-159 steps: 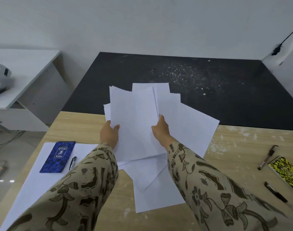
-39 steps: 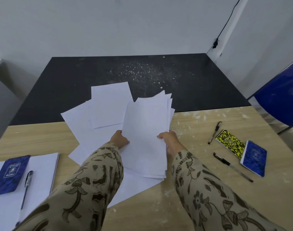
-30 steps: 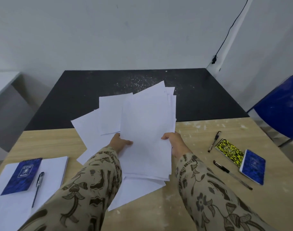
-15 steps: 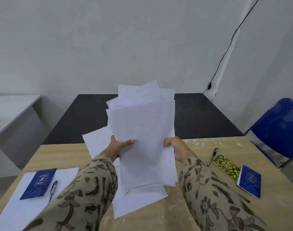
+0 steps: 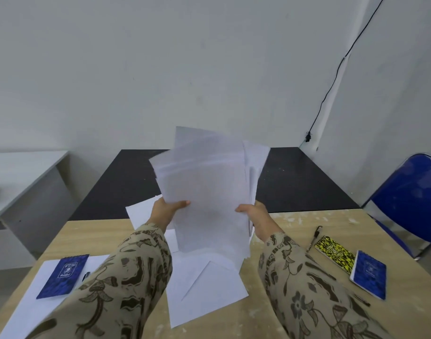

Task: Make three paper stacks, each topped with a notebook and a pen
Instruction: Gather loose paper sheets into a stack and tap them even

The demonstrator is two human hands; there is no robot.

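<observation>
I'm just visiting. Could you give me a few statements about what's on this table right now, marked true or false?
1. The left hand and right hand hold a bundle of paper above the table. True.
2. The yellow notebook lies on a paper stack. False: it lies on the bare table, beside the right blue notebook.
3. The left blue notebook sits on the left paper stack. True.
4. The chair is red. False: it is blue.
</observation>
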